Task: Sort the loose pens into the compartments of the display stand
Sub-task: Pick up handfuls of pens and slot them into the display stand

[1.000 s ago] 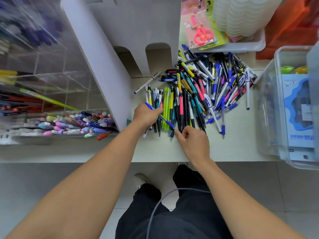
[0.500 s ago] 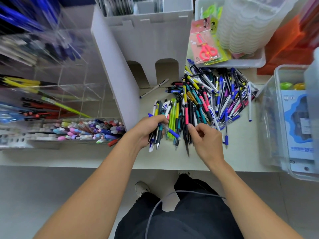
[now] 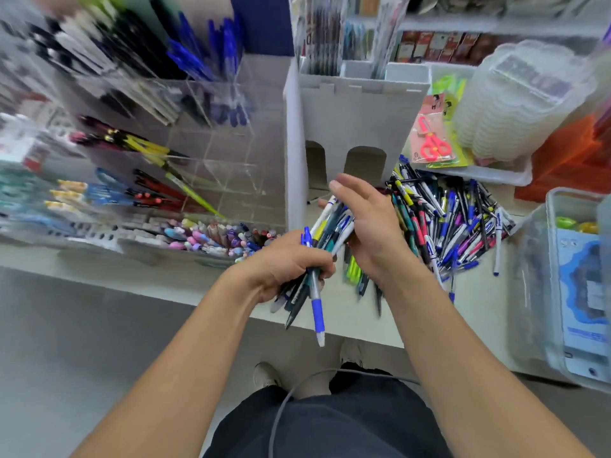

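Between both hands' fingers point(image 3: 325, 271) lies a pen bundle point(image 3: 325, 238).

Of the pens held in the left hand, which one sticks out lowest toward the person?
The white pen with the blue rubber sleeve. It hangs below the left hand, its tip reaching past the darker pens bunched beside it.

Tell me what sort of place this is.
Probably a stationery shop: a clear display stand stocked with sorted pens, packaged scissors in a tray, and a big loose pile of pens on the counter.
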